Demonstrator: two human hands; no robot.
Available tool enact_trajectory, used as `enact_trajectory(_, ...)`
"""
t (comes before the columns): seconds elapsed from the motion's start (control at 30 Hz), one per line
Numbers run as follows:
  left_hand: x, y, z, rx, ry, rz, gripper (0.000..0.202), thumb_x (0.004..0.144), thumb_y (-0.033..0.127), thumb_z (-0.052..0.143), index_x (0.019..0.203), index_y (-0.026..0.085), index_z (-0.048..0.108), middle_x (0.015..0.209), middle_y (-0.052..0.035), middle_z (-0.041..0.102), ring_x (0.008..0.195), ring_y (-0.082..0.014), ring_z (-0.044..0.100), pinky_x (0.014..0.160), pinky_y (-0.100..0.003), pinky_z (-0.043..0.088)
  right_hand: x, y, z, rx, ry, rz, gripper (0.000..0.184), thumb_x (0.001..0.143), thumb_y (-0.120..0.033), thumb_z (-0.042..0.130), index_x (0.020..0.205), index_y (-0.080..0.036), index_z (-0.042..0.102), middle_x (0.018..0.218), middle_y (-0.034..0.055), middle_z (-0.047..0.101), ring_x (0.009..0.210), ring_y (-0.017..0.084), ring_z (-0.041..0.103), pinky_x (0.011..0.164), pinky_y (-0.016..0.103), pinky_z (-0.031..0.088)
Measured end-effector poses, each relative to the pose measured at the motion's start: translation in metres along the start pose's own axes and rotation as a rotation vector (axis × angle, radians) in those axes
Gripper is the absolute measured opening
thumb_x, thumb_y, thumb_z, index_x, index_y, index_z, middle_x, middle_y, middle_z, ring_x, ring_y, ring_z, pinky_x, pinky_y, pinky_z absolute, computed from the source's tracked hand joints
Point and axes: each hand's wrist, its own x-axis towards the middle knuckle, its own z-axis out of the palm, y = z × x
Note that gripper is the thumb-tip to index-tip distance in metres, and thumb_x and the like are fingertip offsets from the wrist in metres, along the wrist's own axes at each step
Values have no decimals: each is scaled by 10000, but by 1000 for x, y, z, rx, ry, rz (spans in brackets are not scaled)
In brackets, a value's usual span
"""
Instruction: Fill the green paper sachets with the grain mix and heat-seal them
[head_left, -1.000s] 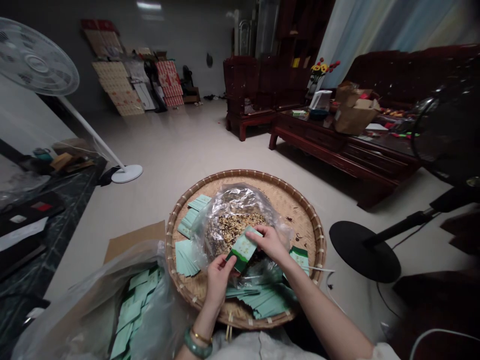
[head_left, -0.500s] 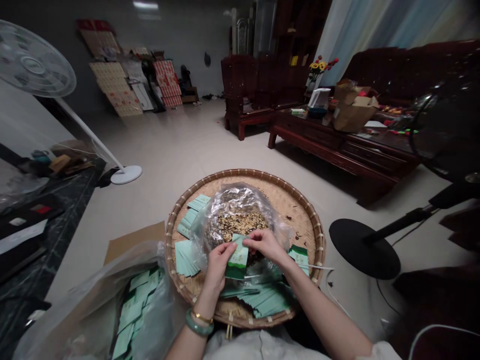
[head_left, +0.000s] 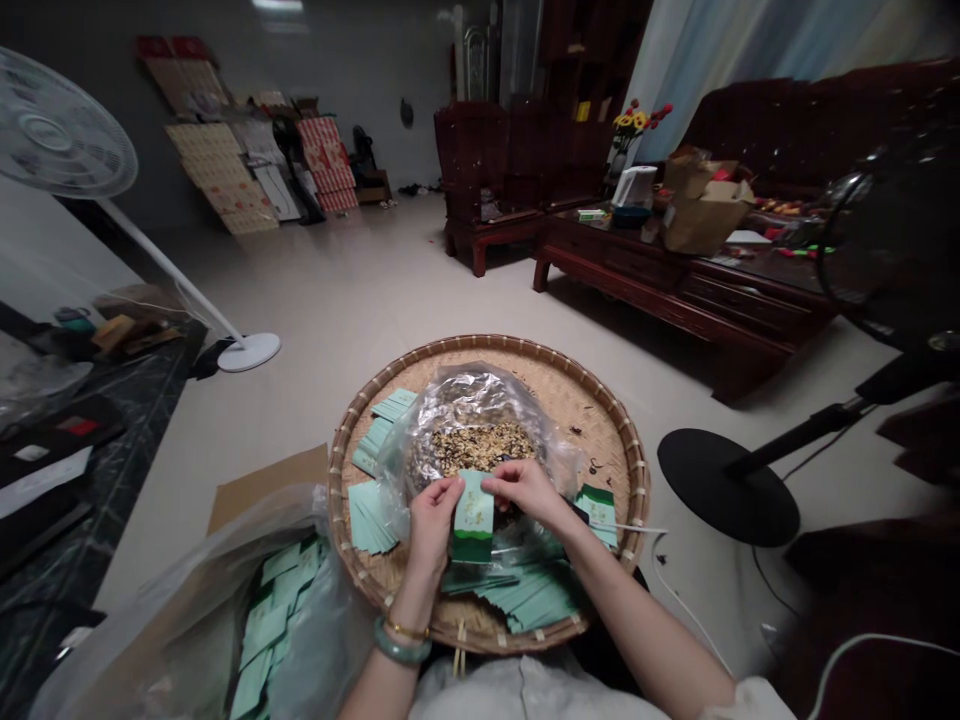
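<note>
A light green packet with a dark green lower end (head_left: 473, 520) hangs upright between my hands. My left hand (head_left: 433, 520) pinches its upper left corner, and my right hand (head_left: 525, 488) grips the upper right one. Behind it a clear plastic bag (head_left: 480, 385) lies open, holding a loose mix of pale and dark bits (head_left: 487, 445). The bag rests in a round woven bamboo tray (head_left: 611, 430). Fanned green packets (head_left: 525, 598) lie at the tray's near side, with more stacks (head_left: 371, 517) along its left and a few packets (head_left: 600, 512) at the right.
A plastic sack of green packets (head_left: 274, 620) stands left of the tray, beside a cardboard sheet (head_left: 262, 485). A white fan (head_left: 251, 350) is at far left, a black fan base (head_left: 724, 490) at right. A white cable (head_left: 690, 600) runs near my right arm. Beyond stands a low wooden table (head_left: 637, 260).
The packet has turned from a slight tilt to nearly upright. My left hand has shifted slightly left and up on its edge; the camera view has turned a little.
</note>
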Motion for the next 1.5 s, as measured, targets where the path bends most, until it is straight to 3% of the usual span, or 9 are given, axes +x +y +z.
enact_trajectory(0.23, -4, 3, 3, 40, -290, -216, 463, 538, 328, 823, 897, 82, 666, 744, -88, 718, 605, -177, 663, 579, -257, 503, 13, 3, 4, -190, 114, -106, 386, 721, -514, 619, 607, -145, 643, 536, 10, 614, 496, 127, 532, 478, 229, 392)
enact_trajectory(0.4, -7, -6, -9, -26, -225, -231, 454, 543, 334, 824, 882, 73, 671, 794, -121, 726, 713, -221, 686, 625, -283, 525, -4, 1, -26, -775, 330, -293, 279, 817, -403, 566, 969, -197, 677, 914, 78, 668, 918, 243, 566, 817, 359, 430)
enact_trajectory(0.6, -10, -3, -9, -72, -237, -252, 428, 535, 278, 832, 884, 86, 674, 886, -139, 726, 815, -244, 686, 722, -318, 537, -35, 18, -51, -1118, 169, -128, 587, 670, -251, 695, 1234, -190, 542, 1131, 125, 575, 1082, 305, 498, 913, 393, 397)
enact_trajectory(0.8, -16, -4, -5, -42, -236, -218, 465, 496, 261, 849, 890, 84, 676, 932, -149, 722, 803, -237, 688, 786, -329, 513, -35, 23, -55, -956, 181, -151, 530, 667, -184, 615, 1192, -132, 569, 1104, 139, 593, 1046, 286, 528, 913, 387, 413)
enact_trajectory(0.93, -17, -3, -9, 13, -267, -211, 452, 509, 272, 841, 885, 86, 674, 896, -144, 726, 778, -233, 690, 774, -330, 509, -38, 3, -72, -569, 191, -96, 478, 677, -285, 649, 1131, -139, 614, 1040, 106, 640, 892, 244, 589, 823, 378, 465)
enact_trajectory(1.03, -18, -3, -8, 68, -326, -232, 426, 512, 251, 836, 871, 93, 673, 880, -130, 729, 759, -223, 690, 749, -315, 511, -42, -20, -79, -344, 71, -4, 506, 704, -380, 658, 1147, -137, 618, 986, 90, 663, 833, 221, 605, 730, 338, 493)
enact_trajectory(1.27, -19, -4, 1, 244, -438, -199, 347, 521, 219, 815, 820, 99, 687, 805, -96, 729, 709, -206, 676, 659, -269, 497, -34, -47, -57, -385, -183, 48, 480, 652, -339, 714, 1095, -159, 666, 947, 63, 685, 736, 176, 596, 559, 240, 461)
enact_trajectory(1.4, -20, -2, 1, 298, -420, -188, 335, 503, 223, 819, 788, 104, 690, 775, -89, 723, 692, -209, 669, 616, -262, 488, -29, -48, -45, -380, -218, 64, 397, 687, -303, 678, 1059, -162, 686, 773, 18, 681, 522, 105, 519, 445, 203, 385)
enact_trajectory(1.5, -20, 0, 2, 266, -430, -189, 354, 507, 226, 821, 815, 109, 692, 784, -85, 722, 695, -201, 668, 638, -265, 492, -26, -45, -42, -363, -204, 7, 341, 690, -288, 670, 1001, -150, 706, 735, 18, 671, 558, 116, 529, 449, 194, 379)
